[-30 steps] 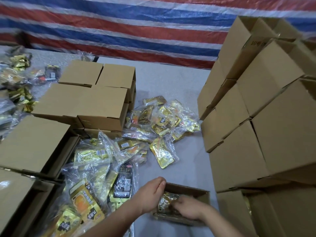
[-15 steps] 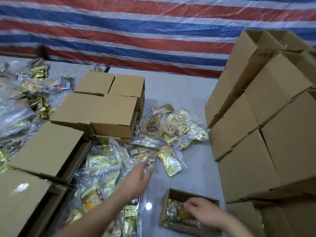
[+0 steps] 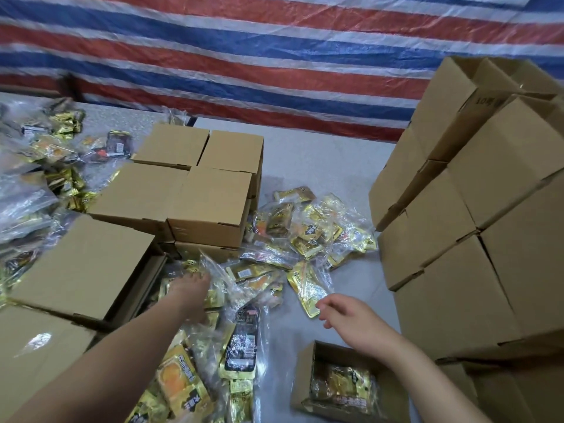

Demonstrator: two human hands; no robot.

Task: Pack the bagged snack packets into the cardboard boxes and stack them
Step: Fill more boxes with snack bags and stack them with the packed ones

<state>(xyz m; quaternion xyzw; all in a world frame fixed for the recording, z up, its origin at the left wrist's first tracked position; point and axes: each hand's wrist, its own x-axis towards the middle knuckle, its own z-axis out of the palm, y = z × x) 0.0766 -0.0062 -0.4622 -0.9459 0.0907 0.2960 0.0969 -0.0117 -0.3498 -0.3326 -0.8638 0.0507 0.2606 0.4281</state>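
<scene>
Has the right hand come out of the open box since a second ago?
Yes. The right hand was down inside the open box on the packets; now it is above and beyond the box's far rim, fingers loose, toward the gold packet on the table.

An open cardboard box (image 3: 308,380) sits on the counter, a gold snack bag (image 3: 341,384) lying flat inside it. Beyond and left of this box, clear bagged gold packets (image 3: 274,254) sprawl loosely. Closed boxes (image 3: 195,190) stand behind that heap; a taller stack (image 3: 476,239) rises right of the box.
</scene>
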